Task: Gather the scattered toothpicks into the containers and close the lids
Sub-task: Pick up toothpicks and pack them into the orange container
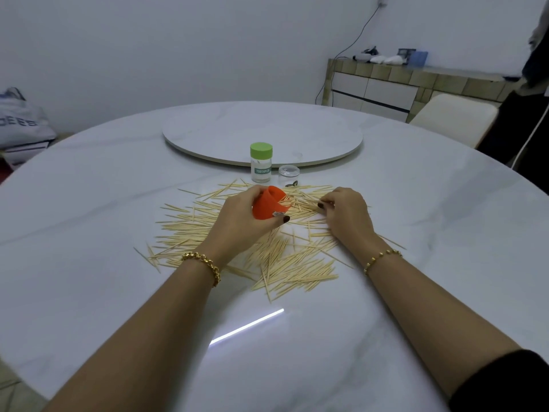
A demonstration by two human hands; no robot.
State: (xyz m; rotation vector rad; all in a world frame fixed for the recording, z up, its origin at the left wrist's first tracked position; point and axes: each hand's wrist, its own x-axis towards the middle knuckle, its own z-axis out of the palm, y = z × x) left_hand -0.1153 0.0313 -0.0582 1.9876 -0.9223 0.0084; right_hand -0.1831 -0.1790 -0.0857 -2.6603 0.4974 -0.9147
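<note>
From the head camera, the toothpicks (pixel 297 272) lie scattered in a wide heap on the white round table (pixel 89 233), in front of the person. The left hand (pixel 237 221) is over the heap at about 11 o'clock from its middle. Its fingers and thumb are curled around an orange container (pixel 269 203), which is held tilted just above the sticks. The right hand (pixel 346 215) rests on the heap at about 1 o'clock. Its fingers are bent, and the fingertips pinch some toothpicks against the table.

At 12 o'clock, just beyond the heap, a jar with a green lid (pixel 260 163) stands upright and closed. A small clear jar (pixel 288 175) stands just beside it, at its 3 o'clock. Behind both jars is a round turntable (pixel 261 129).
</note>
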